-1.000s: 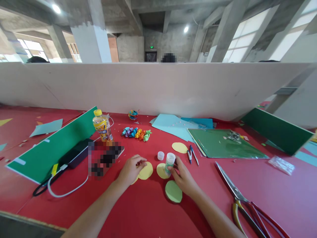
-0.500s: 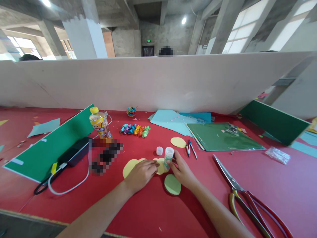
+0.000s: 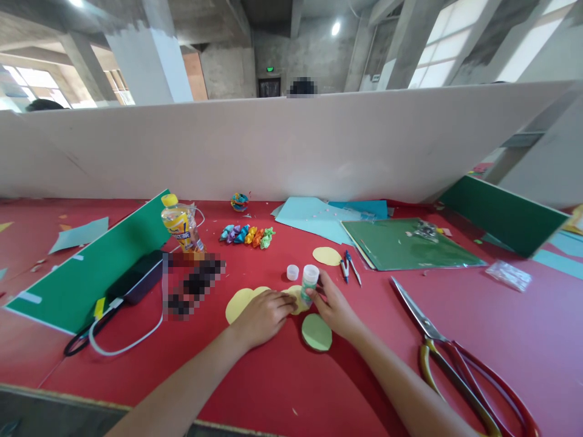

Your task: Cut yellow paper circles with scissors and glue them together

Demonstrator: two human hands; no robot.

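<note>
My right hand [image 3: 334,305] is closed round a small white and green glue bottle [image 3: 310,284], which stands upright with its cap off. Fingers together, my left hand [image 3: 268,312] lies over a row of pale yellow paper circles [image 3: 237,304]; whatever is under its fingertips is hidden. The white cap [image 3: 292,272] sits just behind the bottle. In front of the bottle lies a pale green paper disc [image 3: 317,332]. Another yellow circle [image 3: 327,256] is further back, beside a blue and white compass [image 3: 347,267].
Large scissors [image 3: 430,337] lie at the right. A green board [image 3: 410,246] and light blue sheets [image 3: 314,217] are at the back. Twisted coloured papers [image 3: 248,236], a drink bottle [image 3: 182,226] and a black box with cables [image 3: 136,278] are on the left.
My left hand has slid slightly right, nearer the bottle. My right hand still holds the bottle. The camera view has shifted a little.
</note>
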